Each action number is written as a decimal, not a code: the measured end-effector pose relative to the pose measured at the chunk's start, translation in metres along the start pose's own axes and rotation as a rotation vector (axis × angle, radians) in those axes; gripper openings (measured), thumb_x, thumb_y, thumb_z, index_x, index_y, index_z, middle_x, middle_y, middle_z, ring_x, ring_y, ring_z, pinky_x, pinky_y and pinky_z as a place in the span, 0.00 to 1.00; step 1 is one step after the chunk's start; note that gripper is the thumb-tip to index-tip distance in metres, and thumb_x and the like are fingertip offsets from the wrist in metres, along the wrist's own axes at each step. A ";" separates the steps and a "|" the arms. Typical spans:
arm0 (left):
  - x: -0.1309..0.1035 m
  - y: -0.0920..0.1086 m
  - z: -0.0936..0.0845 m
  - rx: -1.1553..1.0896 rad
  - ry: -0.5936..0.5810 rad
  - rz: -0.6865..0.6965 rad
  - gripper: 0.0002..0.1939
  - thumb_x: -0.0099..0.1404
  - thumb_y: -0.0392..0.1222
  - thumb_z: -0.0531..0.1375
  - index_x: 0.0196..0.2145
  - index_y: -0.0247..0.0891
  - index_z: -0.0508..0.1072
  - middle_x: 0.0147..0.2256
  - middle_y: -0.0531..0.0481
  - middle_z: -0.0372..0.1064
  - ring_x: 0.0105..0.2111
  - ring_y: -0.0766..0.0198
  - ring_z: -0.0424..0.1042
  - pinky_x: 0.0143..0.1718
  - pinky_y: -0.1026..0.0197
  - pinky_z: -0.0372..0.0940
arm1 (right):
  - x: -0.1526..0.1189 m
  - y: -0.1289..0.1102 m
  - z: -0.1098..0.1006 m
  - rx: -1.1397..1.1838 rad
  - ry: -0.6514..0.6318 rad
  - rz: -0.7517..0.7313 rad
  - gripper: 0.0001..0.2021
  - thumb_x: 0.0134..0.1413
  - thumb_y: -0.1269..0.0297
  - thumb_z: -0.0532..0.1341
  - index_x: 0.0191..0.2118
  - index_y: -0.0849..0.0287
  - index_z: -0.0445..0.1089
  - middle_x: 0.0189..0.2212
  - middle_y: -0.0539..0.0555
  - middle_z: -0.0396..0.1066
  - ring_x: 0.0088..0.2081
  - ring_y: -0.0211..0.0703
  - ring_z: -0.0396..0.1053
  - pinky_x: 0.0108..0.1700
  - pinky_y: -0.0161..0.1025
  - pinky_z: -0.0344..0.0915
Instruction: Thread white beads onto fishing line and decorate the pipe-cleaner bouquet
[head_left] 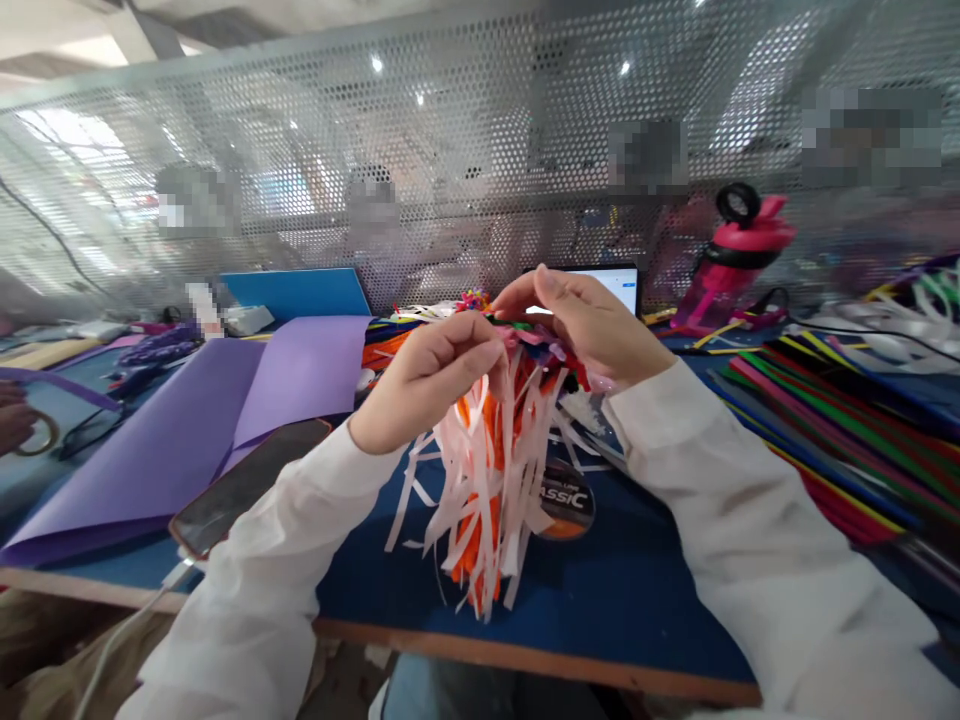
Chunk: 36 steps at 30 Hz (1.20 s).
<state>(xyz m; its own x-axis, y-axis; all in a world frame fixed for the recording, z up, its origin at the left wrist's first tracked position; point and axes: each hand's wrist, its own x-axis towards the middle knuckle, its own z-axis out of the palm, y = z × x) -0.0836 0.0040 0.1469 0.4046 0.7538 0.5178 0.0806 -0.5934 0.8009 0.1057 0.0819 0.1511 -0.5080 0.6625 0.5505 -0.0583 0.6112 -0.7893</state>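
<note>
Pale pink and orange paper strips hang as a fringed decoration (487, 490) over the front of the table. Its top is a bunched band (529, 335) in green, pink, blue and red. My left hand (442, 370) is closed in a pinch at the left end of this band, its fingertips touching the strips. From the right, my right hand (600, 325) curves over the band with fingers bent round its far side. The exact spot my right fingers grip is partly hidden. Behind the strips lies a round black-and-orange disc (570, 508) with "ASSIC" readable.
Purple sheets (172, 430) and a phone (247, 490) with a cable lie left. Right are a pile of coloured pipe cleaners (832, 430) and a pink bottle (739, 260). A lit screen (611, 285) stands behind. Another person's hand (15, 415) shows at far left.
</note>
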 end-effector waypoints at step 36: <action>-0.017 -0.002 -0.013 0.499 0.113 0.392 0.06 0.67 0.33 0.56 0.34 0.36 0.72 0.30 0.48 0.72 0.29 0.66 0.69 0.32 0.61 0.65 | 0.012 0.010 -0.037 -0.644 -0.371 -0.102 0.31 0.48 0.39 0.66 0.53 0.55 0.72 0.44 0.55 0.76 0.43 0.47 0.73 0.43 0.41 0.64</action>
<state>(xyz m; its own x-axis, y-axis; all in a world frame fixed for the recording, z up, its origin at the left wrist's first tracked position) -0.1025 -0.0040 0.1402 0.3941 0.4631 0.7939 0.3716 -0.8703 0.3232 0.1311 0.1124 0.1600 -0.7901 0.4692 0.3945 0.3360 0.8697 -0.3615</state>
